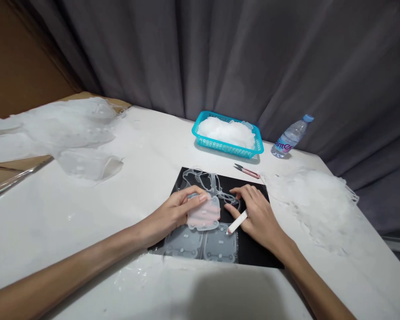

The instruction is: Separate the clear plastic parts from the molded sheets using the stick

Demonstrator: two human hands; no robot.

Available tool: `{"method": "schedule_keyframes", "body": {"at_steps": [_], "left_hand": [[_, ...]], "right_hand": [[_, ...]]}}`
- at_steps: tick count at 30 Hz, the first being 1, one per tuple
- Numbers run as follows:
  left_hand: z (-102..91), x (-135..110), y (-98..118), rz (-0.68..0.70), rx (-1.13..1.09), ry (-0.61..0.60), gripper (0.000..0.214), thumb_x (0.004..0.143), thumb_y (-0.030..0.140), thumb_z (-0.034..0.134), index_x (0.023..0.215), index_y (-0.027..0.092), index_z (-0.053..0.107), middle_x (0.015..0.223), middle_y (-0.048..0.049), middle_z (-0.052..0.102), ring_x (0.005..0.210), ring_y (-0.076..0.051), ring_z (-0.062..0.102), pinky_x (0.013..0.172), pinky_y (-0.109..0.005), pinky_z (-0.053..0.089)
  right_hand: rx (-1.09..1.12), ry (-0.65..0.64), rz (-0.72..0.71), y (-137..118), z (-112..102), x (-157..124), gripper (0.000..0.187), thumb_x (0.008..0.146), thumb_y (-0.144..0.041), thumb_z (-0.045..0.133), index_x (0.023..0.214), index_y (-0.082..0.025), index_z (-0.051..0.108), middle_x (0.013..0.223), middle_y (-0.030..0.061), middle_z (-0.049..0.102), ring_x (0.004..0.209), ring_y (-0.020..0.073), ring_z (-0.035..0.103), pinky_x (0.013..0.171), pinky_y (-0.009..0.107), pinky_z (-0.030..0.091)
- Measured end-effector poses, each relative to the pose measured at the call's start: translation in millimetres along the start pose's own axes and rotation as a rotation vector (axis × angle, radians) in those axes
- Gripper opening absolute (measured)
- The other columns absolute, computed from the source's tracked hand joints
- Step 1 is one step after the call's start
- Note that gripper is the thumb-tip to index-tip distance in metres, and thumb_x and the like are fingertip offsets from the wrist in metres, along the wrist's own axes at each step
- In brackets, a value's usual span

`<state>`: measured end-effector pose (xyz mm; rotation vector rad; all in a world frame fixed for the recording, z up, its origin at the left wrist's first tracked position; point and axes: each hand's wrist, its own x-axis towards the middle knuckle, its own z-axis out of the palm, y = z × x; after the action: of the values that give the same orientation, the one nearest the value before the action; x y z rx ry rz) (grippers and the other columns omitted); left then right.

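Observation:
My left hand pinches a translucent, rounded-square plastic piece between thumb and fingers, over a black mat. The palm shows pinkish through it. In my right hand a white pen-like stick is tucked, its tip pointing toward the lower left. The right thumb and forefinger are apart, close to thin clear outline scraps lying on the mat. Below the held piece, a clear sheet with similar rounded-square shapes lies on the mat.
A blue basket of white translucent pieces stands at the back beside a water bottle. Small thread snips lie behind the mat. Heaped clear scraps are at right. Layered translucent sheets are at left by cardboard.

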<state>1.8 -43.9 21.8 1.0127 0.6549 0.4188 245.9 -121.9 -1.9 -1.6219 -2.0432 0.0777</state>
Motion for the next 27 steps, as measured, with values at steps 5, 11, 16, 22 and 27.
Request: {"method": "schedule_keyframes", "body": {"at_steps": [5, 11, 16, 22, 27], "left_hand": [[-2.5, 2, 2, -0.088, -0.177, -0.04, 0.04, 0.099, 0.056, 0.06, 0.11, 0.018, 0.062, 0.112, -0.0161, 0.079, 0.105, -0.03, 0.078, 0.101, -0.047, 0.058], [-5.0, 1, 6, -0.105, -0.23, -0.106, 0.056, 0.101, 0.066, 0.049, 0.126, 0.016, 0.06, 0.122, -0.0194, 0.077, 0.116, -0.031, 0.074, 0.104, -0.046, 0.057], [-2.4, 1, 6, -0.104, -0.262, -0.115, 0.056, 0.101, 0.066, 0.048, 0.123, 0.016, 0.061, 0.123, -0.0202, 0.076, 0.118, -0.032, 0.074, 0.106, -0.048, 0.056], [0.7, 0, 8, -0.079, -0.318, -0.119, 0.053, 0.103, 0.062, 0.047, 0.117, 0.013, 0.063, 0.119, -0.0219, 0.077, 0.118, -0.034, 0.074, 0.108, -0.051, 0.055], [-0.6, 1, 9, -0.062, -0.335, -0.113, 0.052, 0.104, 0.059, 0.046, 0.119, 0.011, 0.063, 0.12, -0.0222, 0.076, 0.115, -0.035, 0.074, 0.109, -0.053, 0.053]], "right_hand": [[-0.091, -0.02, 0.013, 9, 4, -2, 0.014, 0.108, -0.029, 0.051, 0.11, -0.02, 0.061, 0.082, 0.0028, 0.062, 0.076, 0.0225, 0.059, 0.072, 0.036, 0.042], [-0.151, 0.092, 0.017, 14, 4, 4, 0.015, 0.107, -0.023, 0.048, 0.097, -0.021, 0.059, 0.083, 0.0043, 0.065, 0.074, 0.0222, 0.06, 0.07, 0.035, 0.038], [-0.106, 0.118, 0.053, 15, 4, 6, 0.01, 0.104, -0.023, 0.052, 0.099, -0.02, 0.059, 0.078, 0.0023, 0.062, 0.073, 0.0218, 0.06, 0.072, 0.035, 0.041], [0.115, 0.035, 0.004, 3, 0, 3, 0.006, 0.102, -0.022, 0.056, 0.104, -0.021, 0.062, 0.074, -0.002, 0.055, 0.07, 0.0179, 0.056, 0.074, 0.032, 0.042], [0.204, -0.202, -0.085, -5, -1, 2, 0.016, 0.099, -0.035, 0.068, 0.092, -0.022, 0.061, 0.074, -0.0034, 0.052, 0.071, 0.0165, 0.053, 0.076, 0.032, 0.039]]}}
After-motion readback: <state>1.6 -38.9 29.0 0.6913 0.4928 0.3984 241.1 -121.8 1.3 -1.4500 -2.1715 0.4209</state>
